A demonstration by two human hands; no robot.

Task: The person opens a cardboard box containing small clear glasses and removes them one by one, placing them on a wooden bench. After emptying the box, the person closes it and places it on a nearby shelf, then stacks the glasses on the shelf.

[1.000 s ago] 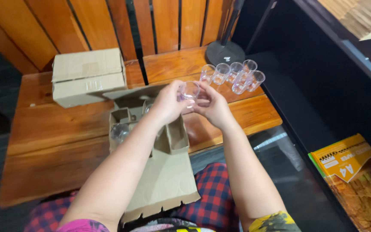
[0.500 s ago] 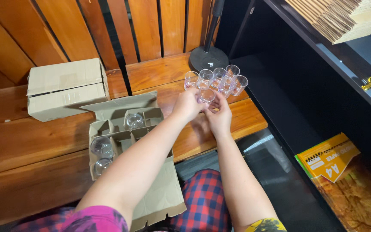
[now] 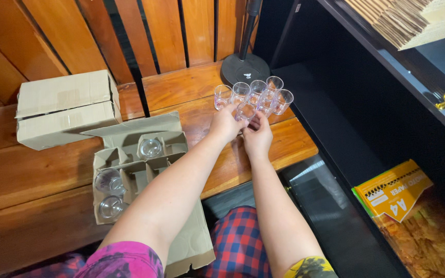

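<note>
Both hands on one clear glass [image 3: 245, 111] at the near edge of the glass cluster [image 3: 256, 94] on the wooden table [image 3: 191, 90]. Left hand [image 3: 226, 123] fingers wrapped around the glass's left side, right hand [image 3: 258, 136] fingers closed on its right/lower side; glass sits between them, touching or just beside the other glasses. Can't tell if its base is on the table yet. Beyond the fingers: five more upright glasses, then a black round lamp base [image 3: 245, 67]. Left of the fingers: open cardboard divider box [image 3: 136, 135] with three glasses in its cells [image 3: 150, 148], and a closed cardboard box [image 3: 65, 108] further left. Right and below: yellow paper ream [image 3: 393, 189].
</note>
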